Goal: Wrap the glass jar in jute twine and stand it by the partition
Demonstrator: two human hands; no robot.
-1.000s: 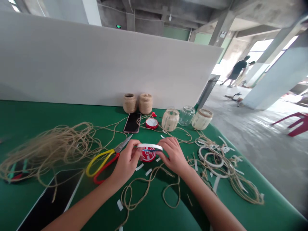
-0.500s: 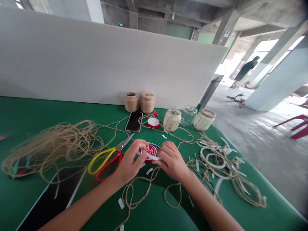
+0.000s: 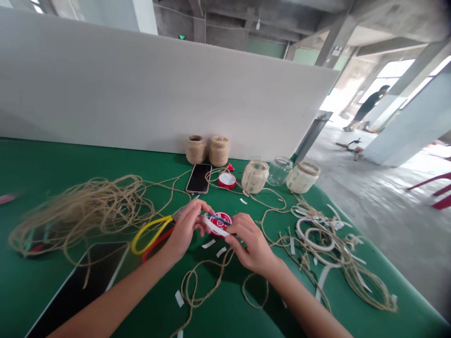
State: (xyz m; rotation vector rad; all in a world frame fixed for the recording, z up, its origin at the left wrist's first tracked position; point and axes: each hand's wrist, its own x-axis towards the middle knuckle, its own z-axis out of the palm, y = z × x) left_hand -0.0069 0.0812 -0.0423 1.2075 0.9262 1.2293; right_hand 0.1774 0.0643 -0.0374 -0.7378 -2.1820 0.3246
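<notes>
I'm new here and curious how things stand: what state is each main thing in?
White-edged ring, tilted, held
Left hand, holding the ring
Right hand, holding the ring
Scissors, lying down, blades mostly hidden
Phone, screen dark
Tablet-like panel, dark
Clear jar, upright, open
Left twine-wrapped jar, upright, open
Right twine-wrapped jar, upright, top apparently covered
Pale jars, open
Twine pile, loose, tangled

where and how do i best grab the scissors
Probably by the yellow handle, coming from the left: its loop is in plain view and lies toward the wearer, while the blades point away, partly hidden by the left hand. The left arm partly covers the red handle.
</notes>
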